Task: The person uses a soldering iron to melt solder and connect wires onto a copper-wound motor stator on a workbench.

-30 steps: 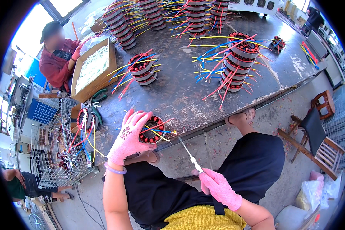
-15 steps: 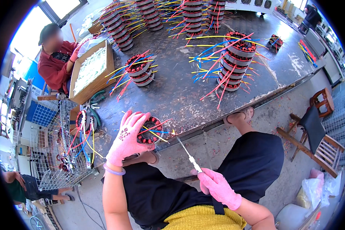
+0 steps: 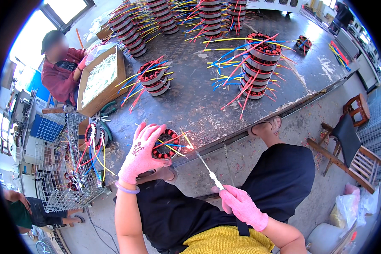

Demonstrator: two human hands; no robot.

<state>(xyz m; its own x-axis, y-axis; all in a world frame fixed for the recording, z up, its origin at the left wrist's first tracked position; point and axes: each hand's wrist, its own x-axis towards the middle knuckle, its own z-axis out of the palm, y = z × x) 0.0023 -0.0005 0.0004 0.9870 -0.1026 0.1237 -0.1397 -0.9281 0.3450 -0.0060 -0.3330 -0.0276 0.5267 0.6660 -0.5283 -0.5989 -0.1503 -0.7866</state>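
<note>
Gripping a wound motor stator [image 3: 166,144] from the side, the gloved left hand [image 3: 140,153] pins it near the workbench edge [image 3: 224,142]. The right hand [image 3: 241,206] is clenched on a thin pointed tool [image 3: 207,169], its tip among the stator's coloured lead wires [image 3: 175,146]. A slip could probably nick wire insulation or jab the left fingers. Being so near the edge, the stator might tip off. Bare bench lies behind, before the stator stacks [image 3: 258,63].

Concrete floor [image 3: 326,97], wooden chair [image 3: 347,144] — bright window [image 3: 67,6] upper-left.
</note>
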